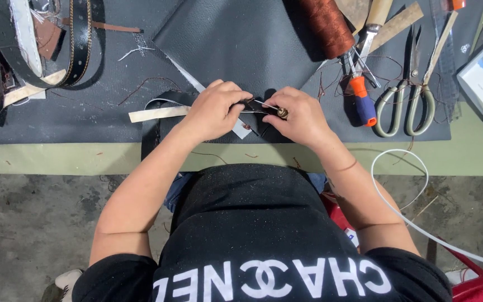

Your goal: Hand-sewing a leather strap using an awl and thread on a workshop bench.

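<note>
My left hand (pixel 214 110) pinches a narrow black leather strap (pixel 157 120) at the table's front edge, fingers closed on it. My right hand (pixel 300 116) grips a small tool with a brass-coloured end (pixel 282 112), its thin metal tip pointing left onto the strap between the two hands. A pale strip (pixel 155 114) lies under the strap and sticks out to the left. A large black leather sheet (pixel 241 39) lies just beyond my hands.
A spool of brown thread (pixel 327 25), an orange-and-blue handled tool (pixel 361 99), large scissors (pixel 412 95) and wooden-handled tools lie at the right. Black belts (pixel 79 39) are piled at the far left. A white cable (pixel 403 184) loops off the table's front edge.
</note>
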